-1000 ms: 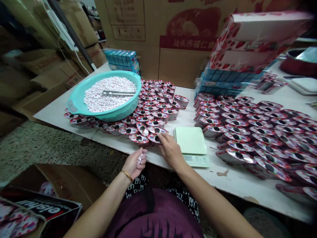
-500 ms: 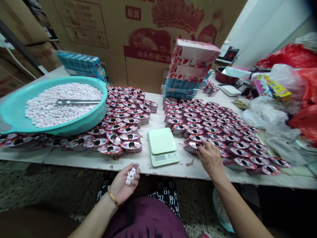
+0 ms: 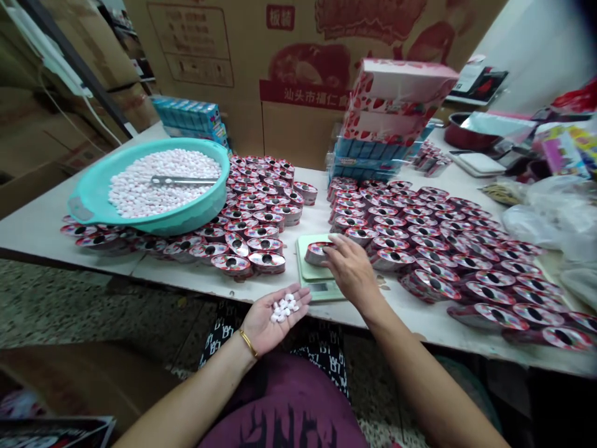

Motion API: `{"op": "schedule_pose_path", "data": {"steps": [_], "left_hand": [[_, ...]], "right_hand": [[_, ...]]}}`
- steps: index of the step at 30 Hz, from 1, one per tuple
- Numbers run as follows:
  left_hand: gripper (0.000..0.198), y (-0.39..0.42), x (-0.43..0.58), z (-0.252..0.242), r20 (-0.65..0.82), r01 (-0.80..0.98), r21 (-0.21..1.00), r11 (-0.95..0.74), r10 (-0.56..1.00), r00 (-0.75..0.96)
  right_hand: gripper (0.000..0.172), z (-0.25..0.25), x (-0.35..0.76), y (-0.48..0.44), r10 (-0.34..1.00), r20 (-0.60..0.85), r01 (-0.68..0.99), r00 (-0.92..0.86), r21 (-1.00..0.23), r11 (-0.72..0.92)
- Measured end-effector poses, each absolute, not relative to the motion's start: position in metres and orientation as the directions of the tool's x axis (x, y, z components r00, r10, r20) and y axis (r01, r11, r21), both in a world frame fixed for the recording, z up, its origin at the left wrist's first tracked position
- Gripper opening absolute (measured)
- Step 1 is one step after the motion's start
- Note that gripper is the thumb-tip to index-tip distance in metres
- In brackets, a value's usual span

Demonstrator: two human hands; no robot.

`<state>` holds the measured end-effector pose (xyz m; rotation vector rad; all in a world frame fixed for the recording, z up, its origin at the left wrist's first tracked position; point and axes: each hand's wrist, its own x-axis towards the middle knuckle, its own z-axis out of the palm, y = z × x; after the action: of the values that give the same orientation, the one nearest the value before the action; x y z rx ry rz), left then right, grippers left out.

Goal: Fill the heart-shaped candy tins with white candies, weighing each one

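Note:
My left hand (image 3: 275, 317) is palm up below the table's front edge, cupped around several small white candies (image 3: 284, 307). With its fingers closed on one oval, red-rimmed container (image 3: 318, 253), my right hand (image 3: 351, 269) has it on the pale green digital scale (image 3: 305, 239). A dark hole shows in the container's top. Part of the scale's plate and display is hidden by my right hand. More of the same oval containers (image 3: 392, 260) stand in rows to the right of the scale, and another group (image 3: 265, 242) stands to its left.
A turquoise basin (image 3: 186, 214) of white candies, with a metal scoop or tongs (image 3: 184, 180) lying on them, rests over containers at left. Stacked pink and blue boxes (image 3: 396, 112) stand behind, before a large carton (image 3: 298, 134). Plastic bags (image 3: 536, 218) lie at right.
My right hand has moved left from the right-hand rows, bringing an oval container onto the scale. My left hand with the candies has come closer to the scale. The view has shifted left.

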<state>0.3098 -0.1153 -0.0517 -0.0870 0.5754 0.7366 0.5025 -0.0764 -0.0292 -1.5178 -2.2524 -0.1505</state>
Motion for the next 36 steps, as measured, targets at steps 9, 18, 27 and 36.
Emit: {"op": "schedule_pose_path", "data": {"steps": [9, 18, 27, 36], "left_hand": [[0.024, -0.128, 0.317, -0.072, -0.554, -0.646, 0.045, 0.762, 0.557, 0.619], [0.015, -0.144, 0.33, -0.079, -0.609, -0.482, 0.056, 0.874, 0.413, 0.677], [0.014, -0.139, 0.333, -0.077, -0.641, -0.467, 0.061, 0.882, 0.394, 0.659], [0.016, -0.131, 0.336, -0.069, -0.615, -0.513, 0.061, 0.856, 0.437, 0.656]], "right_hand": [[0.027, -0.042, 0.454, -0.151, 0.824, 0.07, 0.738, -0.563, -0.406, 0.539], [0.018, -0.052, 0.48, -0.162, 0.857, -0.06, 0.652, -0.513, -0.676, 0.343], [0.013, -0.061, 0.484, -0.162, 0.887, 0.049, 0.604, -0.458, -0.715, 0.352], [0.018, -0.045, 0.484, -0.151, 0.855, 0.07, 0.637, -0.514, -0.636, 0.435]]}}
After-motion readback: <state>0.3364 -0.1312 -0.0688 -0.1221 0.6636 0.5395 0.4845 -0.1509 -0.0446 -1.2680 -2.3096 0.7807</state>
